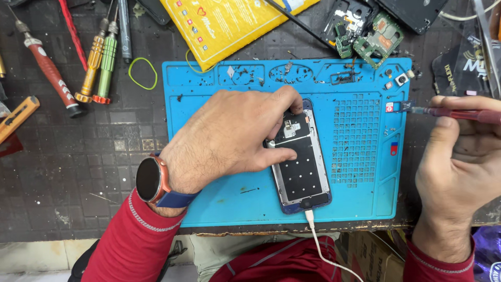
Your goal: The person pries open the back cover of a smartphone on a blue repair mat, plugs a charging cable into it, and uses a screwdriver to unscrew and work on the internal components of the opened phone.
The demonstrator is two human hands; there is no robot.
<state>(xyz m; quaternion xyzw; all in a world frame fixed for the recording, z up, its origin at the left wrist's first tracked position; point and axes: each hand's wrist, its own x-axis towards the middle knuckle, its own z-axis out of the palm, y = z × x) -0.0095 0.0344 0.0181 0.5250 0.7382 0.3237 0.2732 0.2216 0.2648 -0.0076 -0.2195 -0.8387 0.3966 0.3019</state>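
Opened phone (301, 162), back cover off: dark flat inner plate dotted with small pale points, silver metal rim, blue frame edge showing at the bottom. It lies slightly tilted near the middle of a blue silicone repair mat (219, 198). White cable (318, 240) plugged into its lower end, trailing off the table edge.

Left hand (229, 138) lies over the phone's left side, thumb and fingers pressed on its edge and top, pinning it down. Round dark watch on a blue strap at that wrist, red sleeve.

Right hand (459, 167) off the mat at right, fingers curled around a thin red-handled tool (449, 113), tip pointing left toward the mat's edge.

Mat: moulded trays along the top with dark crumbs, a grid of small square cells at right. Table (78, 162) worn, dark, tiled pattern, scuffed.

Around: green circuit board (378, 39) above the mat, yellow padded envelope (229, 23), red, gold and green screwdrivers (99, 57) at left, green rubber band (143, 73).
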